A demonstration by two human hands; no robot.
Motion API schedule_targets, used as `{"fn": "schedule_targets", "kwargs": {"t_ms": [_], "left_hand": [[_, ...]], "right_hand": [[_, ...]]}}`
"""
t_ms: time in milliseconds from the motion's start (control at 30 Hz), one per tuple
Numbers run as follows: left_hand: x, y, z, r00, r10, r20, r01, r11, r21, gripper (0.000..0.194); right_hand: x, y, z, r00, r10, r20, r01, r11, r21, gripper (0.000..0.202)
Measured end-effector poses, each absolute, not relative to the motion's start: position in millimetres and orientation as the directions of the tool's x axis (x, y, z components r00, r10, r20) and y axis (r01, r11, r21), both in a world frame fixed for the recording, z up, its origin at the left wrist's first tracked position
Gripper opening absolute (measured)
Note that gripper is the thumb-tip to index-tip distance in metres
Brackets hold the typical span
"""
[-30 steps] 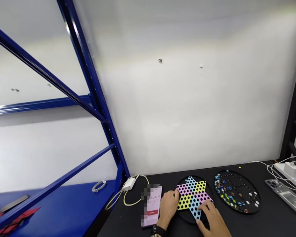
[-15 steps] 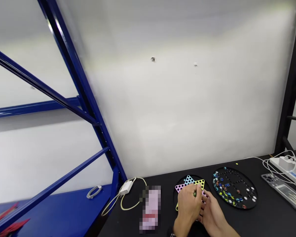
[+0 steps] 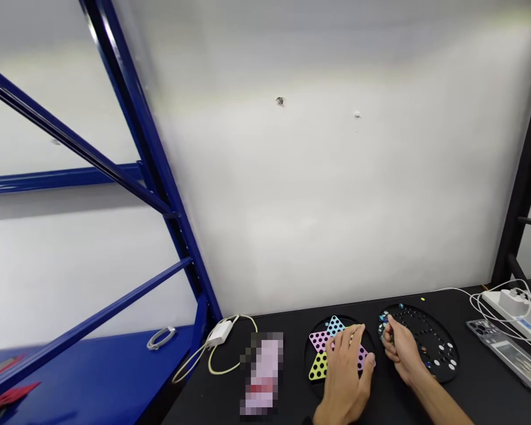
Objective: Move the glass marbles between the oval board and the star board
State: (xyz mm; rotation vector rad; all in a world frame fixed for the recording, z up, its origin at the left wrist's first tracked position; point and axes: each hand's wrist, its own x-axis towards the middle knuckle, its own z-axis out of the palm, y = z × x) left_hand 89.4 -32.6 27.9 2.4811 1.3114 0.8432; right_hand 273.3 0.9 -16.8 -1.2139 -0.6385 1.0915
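Note:
My left hand (image 3: 348, 369) lies over a star-shaped game board (image 3: 318, 365) with pink, blue and yellow points full of round holes. Its fingers are stretched out, and they cover the middle and right of the star. The board sits in a round black tray (image 3: 307, 353). To the right, my right hand (image 3: 402, 349) is over the left side of a second round black tray (image 3: 442, 381). Its fingers are curled together among the loose glass marbles (image 3: 452, 365); what they pinch, if anything, is hidden.
A blurred pinkish packet (image 3: 263, 372) and a white adapter (image 3: 220, 332) with a looped cable lie on the left of the black table. A phone (image 3: 511, 354) and a white power strip (image 3: 517, 313) with cables are at the right. A blue frame (image 3: 183, 242) rises at the left.
My hands were together over the star board; now they are apart. My right hand has moved right to the marble tray, while my left hand has flattened over the star.

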Motion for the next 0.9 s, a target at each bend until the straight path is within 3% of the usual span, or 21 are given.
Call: {"fn": "schedule_targets", "kwargs": {"t_ms": [100,200,300,467,600,733,900], "left_hand": [[58.3,-21.9,8.8,0.396,0.833,0.386,0.76,-0.533,0.372,0.044],[32.0,-15.8,-12.6,0.364,0.857,0.366,0.802,-0.488,0.345,0.043],[17.7,-15.8,-24.9,0.349,0.875,0.335,0.809,-0.462,0.363,0.041],[13.5,-21.6,-20.3,0.374,0.885,0.276,0.79,-0.461,0.406,0.043],[18.5,-29.0,-9.8,0.472,0.827,0.305,0.726,-0.561,0.397,0.059],[28.5,-39.4,-1.9,0.501,0.793,0.345,0.653,-0.609,0.45,0.051],[35.8,-47.2,4.4,0.492,0.815,0.307,0.65,-0.579,0.493,0.052]], "right_hand": [[311.2,13.3,-19.5,0.44,0.894,0.088,0.124,0.037,-0.992,0.053],[333.2,18.1,-32.3,0.303,0.908,0.288,0.596,0.055,-0.801,0.046],[338.3,18.3,-43.3,0.172,0.937,0.304,0.773,0.063,-0.631,0.043],[325.2,6.3,-37.4,0.141,0.938,0.316,0.885,0.023,-0.465,0.047],[291.0,-21.2,-35.9,-0.054,0.924,0.378,0.886,0.219,-0.409,0.047],[254.6,-47.3,-43.4,-0.387,0.888,0.246,0.739,0.459,-0.493,0.06],[245.4,-54.7,-39.2,-0.361,0.914,0.184,0.701,0.396,-0.593,0.061]]}}
